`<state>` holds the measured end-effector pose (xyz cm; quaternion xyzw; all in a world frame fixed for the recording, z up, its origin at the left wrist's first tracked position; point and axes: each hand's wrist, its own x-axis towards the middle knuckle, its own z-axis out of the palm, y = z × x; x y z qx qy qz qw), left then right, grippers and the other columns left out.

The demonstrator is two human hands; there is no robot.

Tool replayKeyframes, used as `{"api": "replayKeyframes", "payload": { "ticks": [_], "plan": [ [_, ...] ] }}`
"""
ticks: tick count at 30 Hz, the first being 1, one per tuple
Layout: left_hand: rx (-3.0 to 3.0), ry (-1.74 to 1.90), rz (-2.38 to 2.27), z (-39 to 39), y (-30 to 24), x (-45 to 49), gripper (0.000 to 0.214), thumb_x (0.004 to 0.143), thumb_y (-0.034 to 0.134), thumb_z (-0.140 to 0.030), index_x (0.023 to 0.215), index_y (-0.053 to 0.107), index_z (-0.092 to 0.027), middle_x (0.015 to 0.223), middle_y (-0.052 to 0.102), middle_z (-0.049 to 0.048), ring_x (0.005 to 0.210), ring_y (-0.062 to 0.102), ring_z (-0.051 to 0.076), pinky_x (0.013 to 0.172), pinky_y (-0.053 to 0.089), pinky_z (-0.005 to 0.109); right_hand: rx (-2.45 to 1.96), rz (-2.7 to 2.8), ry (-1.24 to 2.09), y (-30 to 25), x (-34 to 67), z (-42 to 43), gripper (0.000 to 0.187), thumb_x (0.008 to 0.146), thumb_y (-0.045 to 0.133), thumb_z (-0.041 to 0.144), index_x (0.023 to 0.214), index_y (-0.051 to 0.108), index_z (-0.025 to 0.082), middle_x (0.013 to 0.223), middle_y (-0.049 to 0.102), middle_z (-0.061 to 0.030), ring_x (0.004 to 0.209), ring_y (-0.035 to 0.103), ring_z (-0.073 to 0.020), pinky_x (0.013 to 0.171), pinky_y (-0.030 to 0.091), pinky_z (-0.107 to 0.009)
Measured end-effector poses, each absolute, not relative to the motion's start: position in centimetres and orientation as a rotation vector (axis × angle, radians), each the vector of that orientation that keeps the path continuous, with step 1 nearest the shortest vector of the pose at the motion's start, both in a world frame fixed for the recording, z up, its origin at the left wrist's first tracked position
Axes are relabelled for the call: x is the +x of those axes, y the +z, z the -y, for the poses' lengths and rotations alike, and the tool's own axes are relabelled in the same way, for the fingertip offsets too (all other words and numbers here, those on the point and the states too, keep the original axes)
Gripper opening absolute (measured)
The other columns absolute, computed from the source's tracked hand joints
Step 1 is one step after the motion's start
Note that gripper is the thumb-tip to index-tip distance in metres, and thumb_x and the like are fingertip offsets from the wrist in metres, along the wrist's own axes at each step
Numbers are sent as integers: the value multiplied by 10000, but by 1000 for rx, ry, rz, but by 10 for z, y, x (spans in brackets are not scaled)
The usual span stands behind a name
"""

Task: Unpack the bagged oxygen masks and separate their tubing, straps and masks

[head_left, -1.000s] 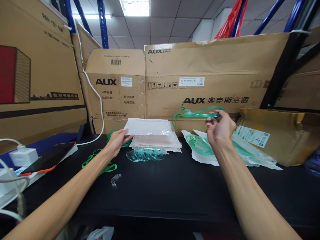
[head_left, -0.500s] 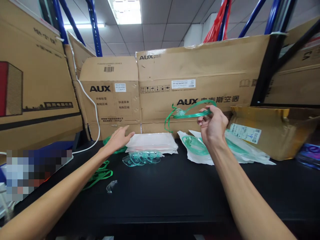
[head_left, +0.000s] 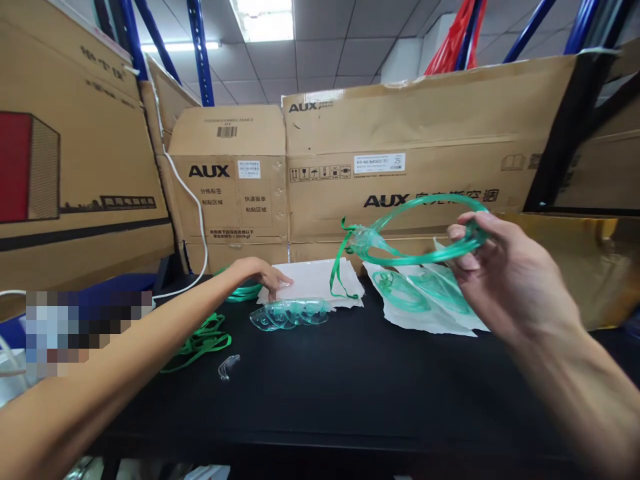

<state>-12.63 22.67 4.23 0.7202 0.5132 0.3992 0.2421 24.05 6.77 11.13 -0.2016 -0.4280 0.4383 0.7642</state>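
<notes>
My right hand [head_left: 520, 287] is closed around a loop of green tubing, raised above the table. From the loop's left end hangs an oxygen mask [head_left: 367, 239] of clear green plastic, its green strap dangling down. My left hand [head_left: 265, 275] rests its fingertips on a stack of flat white pouches [head_left: 317, 277], fingers bent and apart. Just in front of the stack lies a row of several clear green masks [head_left: 290, 315]. Below the right hand are pouches [head_left: 425, 300] with coiled green tubing showing inside.
Loose green straps [head_left: 207, 341] and small clear pieces [head_left: 229, 367] lie on the black table [head_left: 350, 387]. Green tubing [head_left: 245, 292] lies behind my left forearm. Cardboard boxes [head_left: 420, 127] wall the back and sides. A white cable [head_left: 200, 213] hangs at left.
My left hand has moved right and down onto the white pouch stack. My right hand has come nearer and to the right with the mask and tubing. The view has shifted slightly.
</notes>
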Motion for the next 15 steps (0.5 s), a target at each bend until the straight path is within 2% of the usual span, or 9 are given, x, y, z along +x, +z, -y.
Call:
{"api": "replayKeyframes", "payload": {
  "ticks": [2,4,6,9,10,12,14,15],
  "plan": [
    [1949,875,-1426,-233,35,-126,271,948,645,-345,1149,652,-163,1133,678,86,958,672,210,821,575,395,-520,935,974,108,247,-53,190,902,556,168,759,680,152,708,556,-12,419,352,-39,329,362,-123],
    [1939,656,-1437,-237,32,-126,291,972,615,-341,1204,626,-165,1192,650,95,981,660,208,822,581,394,-608,937,991,102,253,-43,126,841,622,217,749,691,164,705,525,-11,418,315,-43,306,368,-128],
    [1937,487,-1452,-238,31,-127,292,969,619,-333,1209,626,-167,1199,647,97,979,660,209,816,584,392,-699,940,1000,95,257,-35,94,755,696,276,749,704,184,686,504,-10,410,295,-50,278,372,-148],
    [1958,324,-1508,-236,37,-127,260,956,638,-322,1154,652,-154,1151,671,89,960,669,203,827,577,397,-807,937,1009,84,257,-25,200,637,777,356,764,722,211,641,492,-5,388,261,-60,225,333,-186],
    [1973,288,-1528,-234,40,-126,257,911,691,-320,1113,677,-162,1128,690,81,954,672,212,838,572,407,-828,941,1025,80,256,-22,235,614,797,377,768,722,217,632,497,-4,386,257,-61,216,319,-192],
    [2019,199,-1550,-230,47,-123,339,728,834,-302,1036,729,-207,1116,728,60,982,675,250,875,555,426,-849,962,1090,70,253,-15,289,606,834,407,800,722,225,641,527,3,390,274,-57,234,339,-183],
    [2081,64,-1548,-224,56,-120,538,521,905,-264,1039,757,-275,1187,738,35,1078,656,301,939,524,435,-857,992,1193,60,250,-9,323,638,855,417,869,717,237,680,564,18,398,308,-47,282,392,-165],
    [2112,-15,-1542,-221,61,-118,636,465,910,-262,1081,755,-301,1245,723,30,1140,635,322,977,502,434,-858,1005,1248,53,249,-7,330,662,854,418,902,712,242,705,583,23,405,329,-44,302,408,-158]
  ]
}}
